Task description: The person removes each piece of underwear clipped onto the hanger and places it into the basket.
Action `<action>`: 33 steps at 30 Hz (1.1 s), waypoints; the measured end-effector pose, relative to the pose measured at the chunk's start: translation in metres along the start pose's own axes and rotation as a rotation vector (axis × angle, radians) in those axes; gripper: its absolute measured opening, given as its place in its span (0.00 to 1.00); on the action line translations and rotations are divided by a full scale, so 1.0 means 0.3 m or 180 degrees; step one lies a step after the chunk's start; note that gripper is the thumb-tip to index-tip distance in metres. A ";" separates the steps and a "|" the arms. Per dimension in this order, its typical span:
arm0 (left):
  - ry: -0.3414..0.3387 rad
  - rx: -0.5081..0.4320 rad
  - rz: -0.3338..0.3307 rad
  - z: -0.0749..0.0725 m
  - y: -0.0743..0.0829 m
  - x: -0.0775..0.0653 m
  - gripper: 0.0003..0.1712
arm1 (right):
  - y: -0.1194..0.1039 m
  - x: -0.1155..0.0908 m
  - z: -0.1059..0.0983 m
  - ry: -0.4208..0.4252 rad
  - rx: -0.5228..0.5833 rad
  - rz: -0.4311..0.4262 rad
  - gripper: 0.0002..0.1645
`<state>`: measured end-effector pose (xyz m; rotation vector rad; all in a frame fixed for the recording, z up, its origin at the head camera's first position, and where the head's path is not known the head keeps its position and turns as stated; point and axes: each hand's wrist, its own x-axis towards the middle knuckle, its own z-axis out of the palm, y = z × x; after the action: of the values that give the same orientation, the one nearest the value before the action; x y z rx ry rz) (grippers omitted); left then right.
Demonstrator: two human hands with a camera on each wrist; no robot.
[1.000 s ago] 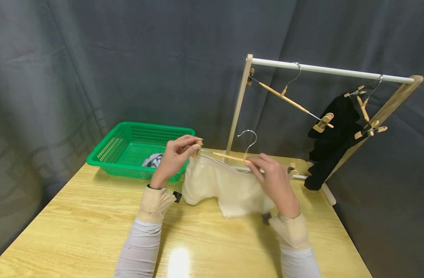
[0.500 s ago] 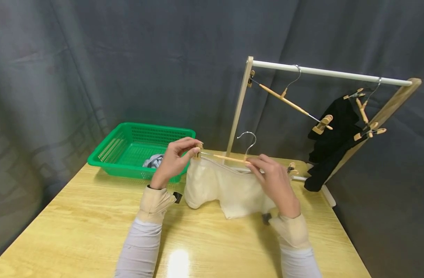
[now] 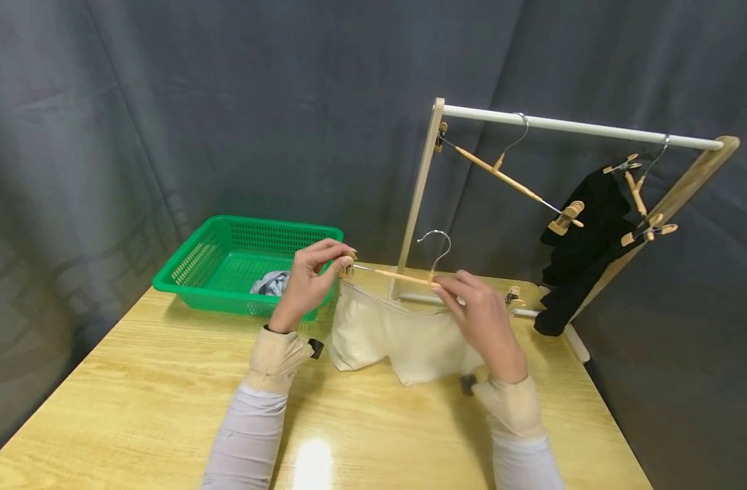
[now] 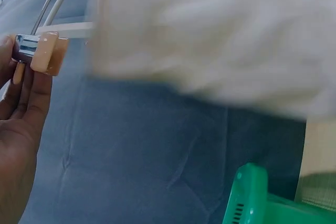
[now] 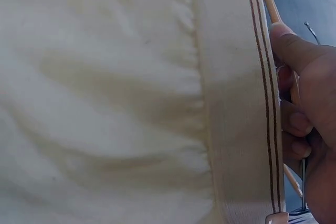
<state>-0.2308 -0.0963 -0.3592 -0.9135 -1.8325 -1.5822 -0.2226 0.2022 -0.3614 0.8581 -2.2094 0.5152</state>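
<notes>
In the head view, cream shorts (image 3: 404,337) hang from a wooden clip hanger (image 3: 404,276) just above the table. My left hand (image 3: 308,275) pinches the clip (image 3: 347,265) at the hanger's left end. The left wrist view shows this clip (image 4: 47,53) between thumb and fingers, with the shorts' edge (image 4: 126,51) apart from it. My right hand (image 3: 480,316) grips the hanger bar near its hook (image 3: 437,248). The striped elastic waistband (image 5: 241,103) runs beside the right fingers, and a clip (image 5: 276,217) sits on its far end.
A green basket (image 3: 189,294) with a crumpled grey-blue cloth (image 3: 270,283) stands at the left. Behind the right hand is a rack (image 3: 581,126) bearing a bare clip hanger (image 3: 502,173) and a black garment (image 3: 587,231) on another hanger.
The shorts' left waistband corner has dropped away from the left clip, and their left side has shifted slightly right and down. Both hands stay nearly in place.
</notes>
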 end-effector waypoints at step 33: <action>-0.0032 0.0954 0.0763 0.048 0.021 0.020 0.14 | -0.011 0.004 0.012 -0.0334 0.0000 0.0115 0.14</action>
<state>-0.2292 -0.0807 -0.3529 -0.9593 -1.8264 -1.1246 -0.2225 0.1974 -0.3626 0.8643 -2.3240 0.4974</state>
